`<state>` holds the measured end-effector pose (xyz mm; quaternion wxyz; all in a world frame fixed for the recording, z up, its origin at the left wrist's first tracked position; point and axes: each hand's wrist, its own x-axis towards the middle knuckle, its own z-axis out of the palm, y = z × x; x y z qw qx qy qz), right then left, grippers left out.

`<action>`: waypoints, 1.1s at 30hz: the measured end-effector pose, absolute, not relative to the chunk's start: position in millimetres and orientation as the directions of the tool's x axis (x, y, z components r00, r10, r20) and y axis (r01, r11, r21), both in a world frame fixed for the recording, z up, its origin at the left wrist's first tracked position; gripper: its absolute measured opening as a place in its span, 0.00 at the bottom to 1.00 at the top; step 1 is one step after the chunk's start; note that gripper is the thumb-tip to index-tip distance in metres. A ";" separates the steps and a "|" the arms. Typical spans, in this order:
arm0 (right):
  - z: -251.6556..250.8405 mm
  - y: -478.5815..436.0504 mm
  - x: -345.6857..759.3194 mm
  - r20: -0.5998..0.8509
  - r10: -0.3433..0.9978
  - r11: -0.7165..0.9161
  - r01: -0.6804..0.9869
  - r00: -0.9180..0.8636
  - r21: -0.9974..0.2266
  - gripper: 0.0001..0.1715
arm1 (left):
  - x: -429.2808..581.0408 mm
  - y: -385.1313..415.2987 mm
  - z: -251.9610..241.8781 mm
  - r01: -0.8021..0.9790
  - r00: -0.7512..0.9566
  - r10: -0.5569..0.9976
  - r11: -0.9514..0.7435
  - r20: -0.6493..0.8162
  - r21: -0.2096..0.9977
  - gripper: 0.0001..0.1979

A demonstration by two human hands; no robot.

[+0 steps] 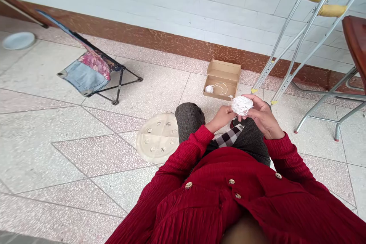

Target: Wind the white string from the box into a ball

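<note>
The right grip [263, 117] curls round a ball of white string [242, 105], which sits between its thumb and fingers. The left grip [223, 116] is at the ball's left side — fingers drawn inward, though whether they pinch anything I cannot tell. Beyond both, an open cardboard box [224, 69] stands on the floor [154, 87] — another white ball [209, 89] inside.

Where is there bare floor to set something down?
The floor is bare between the chair and the box, and widely so left of the disc, nearer than the chair. Right of the box, crutches and metal legs crowd it; the left hand, right hand and held ball crowd the box's near side.
</note>
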<state>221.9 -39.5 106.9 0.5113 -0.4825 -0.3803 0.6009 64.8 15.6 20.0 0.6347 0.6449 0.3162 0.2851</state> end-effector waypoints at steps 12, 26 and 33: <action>16.4 3.6 233.0 0.106 0.968 0.010 0.384 0.229 -0.923 0.27 | 24.5 -14.9 26.4 0.491 0.659 0.751 -0.381 -0.047 0.784 0.20; 37.7 21.5 239.7 0.068 0.927 0.035 0.096 0.368 -0.995 0.28 | 22.3 -10.2 17.6 0.332 0.717 0.689 -0.208 -0.104 0.920 0.20; -15.6 -3.7 232.2 -0.079 0.996 -0.091 0.358 0.049 -0.929 0.26 | 7.2 14.6 42.8 0.534 0.705 0.708 -0.575 0.050 0.620 0.17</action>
